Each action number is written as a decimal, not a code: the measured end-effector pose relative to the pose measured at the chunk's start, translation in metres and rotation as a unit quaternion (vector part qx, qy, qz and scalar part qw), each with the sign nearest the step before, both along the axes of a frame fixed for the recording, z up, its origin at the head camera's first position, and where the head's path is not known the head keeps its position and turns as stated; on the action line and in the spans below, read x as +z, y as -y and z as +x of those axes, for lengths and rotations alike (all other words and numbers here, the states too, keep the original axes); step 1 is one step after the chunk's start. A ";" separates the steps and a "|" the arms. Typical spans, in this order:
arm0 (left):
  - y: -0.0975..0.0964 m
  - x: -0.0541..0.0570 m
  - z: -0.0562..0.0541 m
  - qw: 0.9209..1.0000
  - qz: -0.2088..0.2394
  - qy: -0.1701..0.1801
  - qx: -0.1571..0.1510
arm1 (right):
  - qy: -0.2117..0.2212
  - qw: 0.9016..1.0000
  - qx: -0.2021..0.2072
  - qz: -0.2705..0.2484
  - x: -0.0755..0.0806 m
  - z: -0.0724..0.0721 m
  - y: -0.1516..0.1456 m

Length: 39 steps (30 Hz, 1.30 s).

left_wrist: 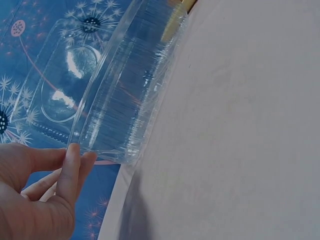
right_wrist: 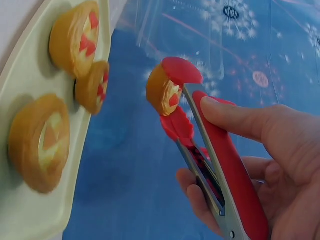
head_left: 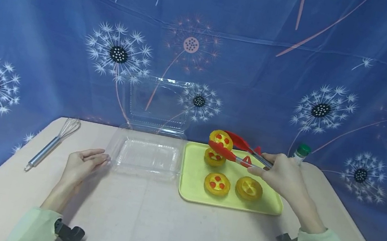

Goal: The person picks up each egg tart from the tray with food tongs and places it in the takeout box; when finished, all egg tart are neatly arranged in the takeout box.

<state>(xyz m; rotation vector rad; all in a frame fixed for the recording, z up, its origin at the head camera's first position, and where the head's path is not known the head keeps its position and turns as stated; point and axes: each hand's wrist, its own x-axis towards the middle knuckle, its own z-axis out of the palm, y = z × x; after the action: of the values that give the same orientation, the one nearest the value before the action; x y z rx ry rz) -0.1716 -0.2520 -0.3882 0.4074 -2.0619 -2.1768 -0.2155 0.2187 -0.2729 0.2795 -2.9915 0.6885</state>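
My right hand (head_left: 285,176) grips a pair of red and silver tongs (right_wrist: 225,165). Between the red tips of the tongs is an egg tart (right_wrist: 162,90) with red pieces on top, held up over the yellow tray (head_left: 188,194). On the tray lie two tarts with red pieces, one (head_left: 217,183) near the front and one (head_left: 214,158) behind, plus a tart with yellow topping (head_left: 249,188). My left hand (left_wrist: 45,190) pinches the near left corner of a clear plastic clamshell box (left_wrist: 120,100) between thumb and fingers. The box's lid (head_left: 158,102) stands raised at the back.
A wire whisk (head_left: 53,144) lies at the table's left side. Behind my right hand stands a small bottle with a green cap (head_left: 303,150). A blue dandelion-print cloth (head_left: 246,82) hangs along the back of the pale table (head_left: 159,230).
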 end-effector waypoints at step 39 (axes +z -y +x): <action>-0.001 0.000 0.000 1.000 -0.016 -0.005 0.016 | 0.039 0.994 0.096 -0.015 -0.029 -0.026 0.131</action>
<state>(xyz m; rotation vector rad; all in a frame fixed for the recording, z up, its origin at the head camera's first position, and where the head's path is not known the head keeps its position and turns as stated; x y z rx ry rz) -0.1716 -0.2505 -0.3885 0.4218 -2.0667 -2.1206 -0.2413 0.0873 -0.3020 0.5566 -3.0532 0.7773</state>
